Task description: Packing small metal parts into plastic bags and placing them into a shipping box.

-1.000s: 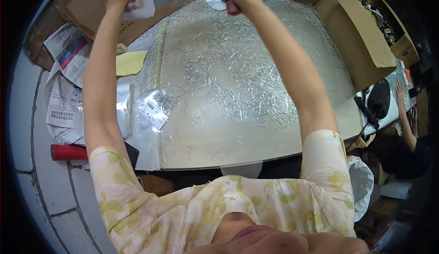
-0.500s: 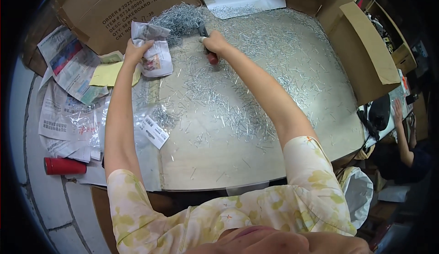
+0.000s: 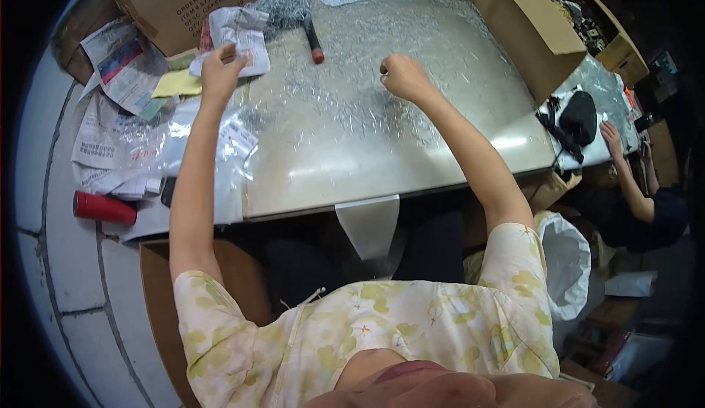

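Has drawn right hand (image 3: 405,77) off red-ended tool (image 3: 314,39), now beside tangled metal pins (image 3: 285,5); holds left hand (image 3: 222,75) apart, at newspaper (image 3: 251,27), can't tell either grip! Could scatter pins by bumping tool.

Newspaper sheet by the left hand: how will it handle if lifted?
Probably floppy: the newspaper sheet looks thin and creased, with uneven edges. Likely light for its size, since it appears to be just paper. It might snag or drag a few thin metal pieces, as a heap of thin metal pieces lies right by its far edge.
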